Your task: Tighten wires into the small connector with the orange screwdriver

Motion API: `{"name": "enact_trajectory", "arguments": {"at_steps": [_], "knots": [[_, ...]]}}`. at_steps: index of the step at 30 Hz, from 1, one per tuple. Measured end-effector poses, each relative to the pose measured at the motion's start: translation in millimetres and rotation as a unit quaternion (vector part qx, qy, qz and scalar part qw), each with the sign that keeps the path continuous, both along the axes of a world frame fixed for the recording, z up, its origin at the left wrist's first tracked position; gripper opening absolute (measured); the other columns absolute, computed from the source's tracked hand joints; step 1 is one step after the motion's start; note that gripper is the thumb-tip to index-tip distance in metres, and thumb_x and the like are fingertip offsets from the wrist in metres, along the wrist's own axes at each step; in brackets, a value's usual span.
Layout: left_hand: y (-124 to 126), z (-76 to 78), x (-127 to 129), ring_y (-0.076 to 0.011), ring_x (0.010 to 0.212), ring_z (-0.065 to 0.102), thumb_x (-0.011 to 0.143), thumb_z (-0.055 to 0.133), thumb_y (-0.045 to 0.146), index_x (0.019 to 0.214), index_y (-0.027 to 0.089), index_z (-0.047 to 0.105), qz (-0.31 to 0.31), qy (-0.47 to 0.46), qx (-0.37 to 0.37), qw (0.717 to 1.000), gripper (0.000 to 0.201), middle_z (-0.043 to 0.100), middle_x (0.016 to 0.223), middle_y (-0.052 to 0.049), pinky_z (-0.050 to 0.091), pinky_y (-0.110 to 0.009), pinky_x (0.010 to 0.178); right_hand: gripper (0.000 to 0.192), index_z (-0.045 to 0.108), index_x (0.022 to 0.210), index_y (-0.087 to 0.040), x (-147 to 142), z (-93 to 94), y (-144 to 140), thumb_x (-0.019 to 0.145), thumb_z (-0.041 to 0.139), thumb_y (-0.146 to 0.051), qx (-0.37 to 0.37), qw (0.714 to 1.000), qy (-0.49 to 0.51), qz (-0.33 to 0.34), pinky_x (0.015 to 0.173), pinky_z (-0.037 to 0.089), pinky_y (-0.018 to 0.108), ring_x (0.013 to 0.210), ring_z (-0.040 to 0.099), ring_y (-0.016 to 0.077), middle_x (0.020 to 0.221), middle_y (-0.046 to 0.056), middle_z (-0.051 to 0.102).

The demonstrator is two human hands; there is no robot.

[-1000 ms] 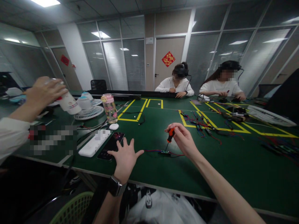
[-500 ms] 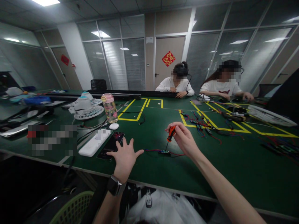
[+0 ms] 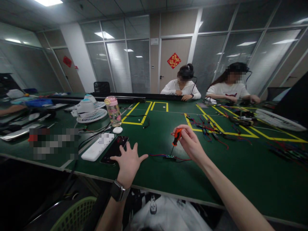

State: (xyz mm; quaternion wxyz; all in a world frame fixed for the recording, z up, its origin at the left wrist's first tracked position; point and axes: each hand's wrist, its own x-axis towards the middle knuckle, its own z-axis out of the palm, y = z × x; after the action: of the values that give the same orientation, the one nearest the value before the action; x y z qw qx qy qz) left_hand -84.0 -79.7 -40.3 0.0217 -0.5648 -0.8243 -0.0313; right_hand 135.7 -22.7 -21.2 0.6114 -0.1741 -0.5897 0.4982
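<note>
My right hand [image 3: 190, 141] is closed round the orange and black handle of a screwdriver [image 3: 177, 138]. Its thin shaft points down, and the tip meets or nearly meets a small green circuit board [image 3: 169, 157] with red and blue wires running out both sides. The board lies on the green tabletop [image 3: 154, 176]. My left hand [image 3: 130, 160] is open, palm down, with fingers spread and nothing in it. It lies left of the board, by the right edge of a black phone [image 3: 113, 152], partly overlapping it in view.
A white power bank [image 3: 96, 149], a round white case [image 3: 117, 130] and a pink-lidded bottle [image 3: 113, 112] stand left, near a white fan [image 3: 90, 112]. Several wired boards [image 3: 204, 126] lie right, by yellow tape. Two people [image 3: 180, 86] sit across the table.
Both my hands, the screwdriver and the board hold nearly the same places. Another person's arm has come into view at the far left edge.
</note>
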Motion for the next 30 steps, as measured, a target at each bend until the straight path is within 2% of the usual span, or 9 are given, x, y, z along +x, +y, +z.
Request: {"name": "enact_trajectory", "arguments": {"at_steps": [3,10,16,19,26,30], "knots": [[-0.5,-0.3,0.0,-0.0471,0.134,0.029,0.084,0.049,0.062,0.139,0.029,0.047,-0.004,0.008,0.005,1.0,0.065,0.036,0.15,-0.015,0.03,-0.08,0.09,0.015,0.066,0.093,-0.026,-0.7,0.6,-0.6,0.09,0.06,-0.04,-0.001,1.0,0.003,0.006,0.08,0.049,0.03,0.086,0.059,0.0167,0.091,0.002,0.063],[0.9,-2.7,-2.0,-0.0484,0.134,0.029,0.084,0.048,0.063,0.14,0.029,0.046,-0.008,0.011,0.008,1.0,0.065,0.036,0.15,-0.016,0.031,-0.08,0.089,0.01,0.068,0.09,-0.028,1.9,-5.4,4.2,0.086,0.065,-0.037,0.013,1.0,-0.005,-0.02,0.091,0.047,0.034,0.086,0.055,0.0166,0.089,0.001,0.058],[1.6,-4.2,-1.9,-0.0477,0.134,0.03,0.083,0.05,0.063,0.14,0.029,0.046,-0.004,0.012,0.01,1.0,0.066,0.037,0.15,-0.015,0.031,-0.08,0.089,0.015,0.068,0.098,-0.029,0.9,-2.2,1.8,0.089,0.062,-0.039,-0.013,1.0,0.005,0.011,0.091,0.047,0.034,0.088,0.056,0.0165,0.09,0.001,0.061],[1.1,-3.5,-1.4,-0.0481,0.134,0.03,0.084,0.049,0.063,0.14,0.029,0.047,-0.006,0.014,0.011,1.0,0.065,0.037,0.15,-0.016,0.031,-0.08,0.088,0.014,0.067,0.095,-0.028,-1.1,-0.4,0.2,0.089,0.061,-0.039,-0.013,1.0,0.017,0.02,0.089,0.048,0.034,0.088,0.057,0.0169,0.092,0.001,0.061],[0.4,-3.2,-0.7,-0.0471,0.133,0.032,0.086,0.049,0.059,0.138,0.029,0.049,-0.022,0.037,0.033,0.999,0.061,0.04,0.148,-0.016,0.025,-0.081,0.092,0.012,0.068,0.087,-0.027,-0.9,-1.2,2.5,0.084,0.068,-0.039,0.002,1.0,0.012,-0.015,0.092,0.047,0.036,0.089,0.055,0.0169,0.091,0.001,0.059],[0.0,-3.8,-0.9,-0.0476,0.133,0.031,0.086,0.048,0.059,0.138,0.029,0.049,-0.02,0.033,0.033,0.999,0.06,0.04,0.147,-0.017,0.025,-0.082,0.09,0.014,0.069,0.087,-0.027,0.1,-0.5,2.7,0.082,0.07,-0.04,-0.016,1.0,0.015,-0.015,0.092,0.049,0.037,0.086,0.056,0.0164,0.088,0.0,0.058]]}}
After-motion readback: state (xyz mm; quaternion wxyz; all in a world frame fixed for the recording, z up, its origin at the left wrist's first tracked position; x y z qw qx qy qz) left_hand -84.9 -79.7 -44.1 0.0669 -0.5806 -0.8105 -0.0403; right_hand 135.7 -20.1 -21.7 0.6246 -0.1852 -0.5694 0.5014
